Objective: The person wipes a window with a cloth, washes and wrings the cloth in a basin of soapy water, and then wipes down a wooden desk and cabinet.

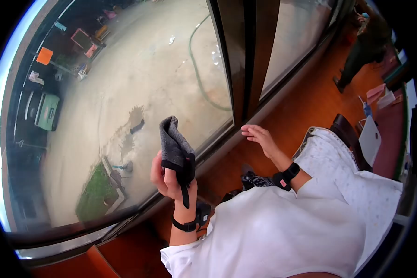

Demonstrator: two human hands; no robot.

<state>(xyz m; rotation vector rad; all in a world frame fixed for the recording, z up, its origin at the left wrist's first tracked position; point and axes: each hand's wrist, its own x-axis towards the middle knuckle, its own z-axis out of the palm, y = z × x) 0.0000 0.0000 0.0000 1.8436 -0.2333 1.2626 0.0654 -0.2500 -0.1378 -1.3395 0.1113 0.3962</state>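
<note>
My left hand [172, 181] is raised in front of the window, its fingers closed round a folded grey cloth piece with black trim [173, 143]. A black strap hangs from that piece down over my wrist; whether it is a glove or another fabric item I cannot tell. My right hand [259, 136] is held out near the dark window frame [248, 60], fingers stretched and nothing in them. Its fingertips look close to the frame, but contact is not clear. The large window pane [143, 88] stands before both hands. Each wrist bears a black strapped device.
A bed or couch with a white patterned cover [331, 148] lies to my right, beside a dark red table [389, 134] with papers. Another person [366, 48] stands farther back on the orange-brown floor [306, 99]. Outside are a green hose [194, 60] and a parked vehicle [47, 112].
</note>
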